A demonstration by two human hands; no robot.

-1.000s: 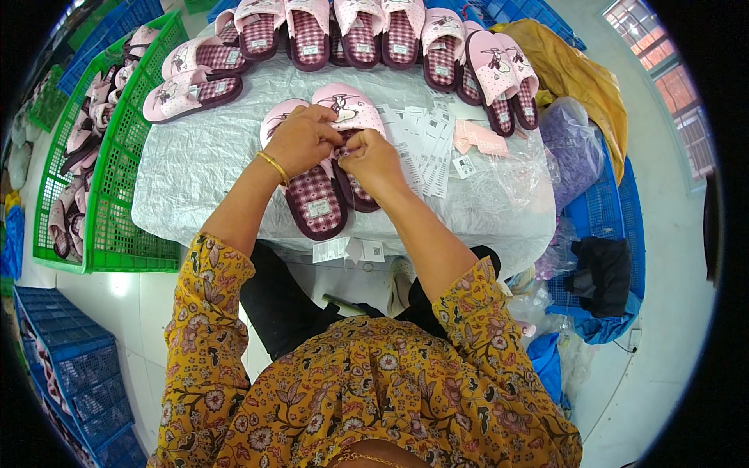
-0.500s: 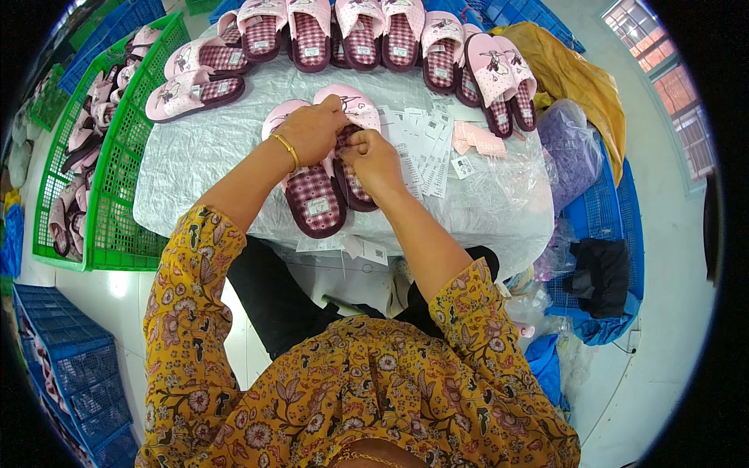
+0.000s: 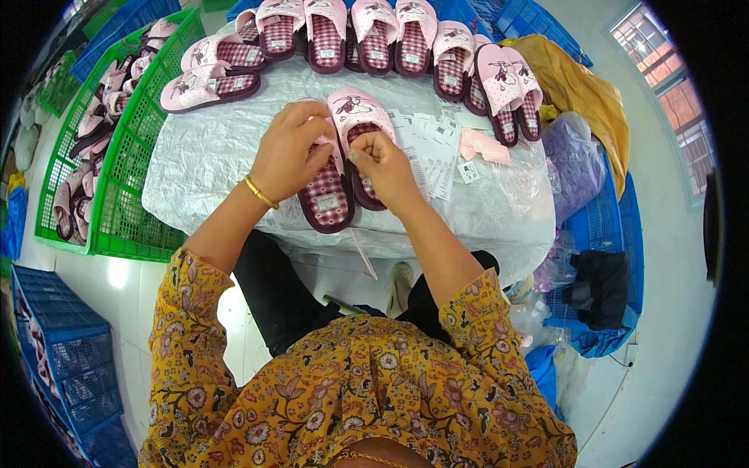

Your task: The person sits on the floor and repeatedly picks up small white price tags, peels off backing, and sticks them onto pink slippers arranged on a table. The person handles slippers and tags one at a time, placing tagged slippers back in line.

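Note:
A pair of pink slippers lies in front of me, toes away, with dark red checked insoles. Over the upper of the left slipper (image 3: 326,201) is my left hand (image 3: 290,152), its fingers bent and the thumb held apart from them; it hides most of that upper. My right hand (image 3: 382,165) is at the foot opening of the right slipper (image 3: 360,109), thumb and forefinger pinched together and the other fingers curled. Anything between those fingertips is too small or hidden to make out. A thin white tag (image 3: 364,255) hangs at the table's near edge.
Pink slippers (image 3: 324,39) stand in a row along the far side of the plastic-covered table (image 3: 211,168). Printed paper labels (image 3: 433,148) and pink slips (image 3: 485,147) lie to the right. Green crates (image 3: 140,148) of slippers stand left, blue crates (image 3: 66,343) lower left.
My left hand has moved from the right slipper's opening back over the left slipper, its thumb now apart. My right hand stays at the right slipper, still pinched. The view has shifted slightly.

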